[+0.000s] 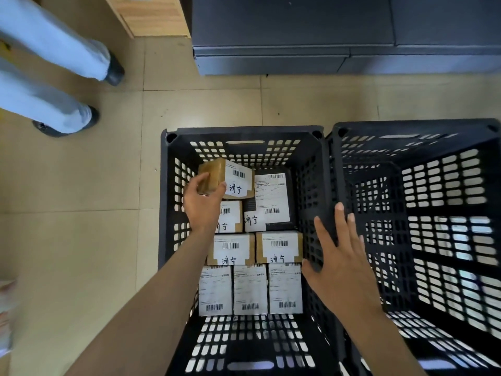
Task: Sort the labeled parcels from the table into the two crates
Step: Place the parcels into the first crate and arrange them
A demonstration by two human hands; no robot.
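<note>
Two black slotted crates stand side by side on the floor. The left crate [244, 132] holds several cardboard parcels with white barcode labels, lying in rows on its bottom. My left hand [202, 204] reaches into it and grips a small brown labeled parcel [233, 179] by its left end, above the far-left corner of the crate. My right hand [343, 256] lies flat with straight fingers on the wall between the two crates. The right crate [414, 126] shows no parcels inside.
Another person's legs in light trousers [51, 77] and dark shoes stand on the tiled floor at the left. A dark grey cabinet [339, 36] sits beyond the crates and a wooden cabinet [151, 14] to its left.
</note>
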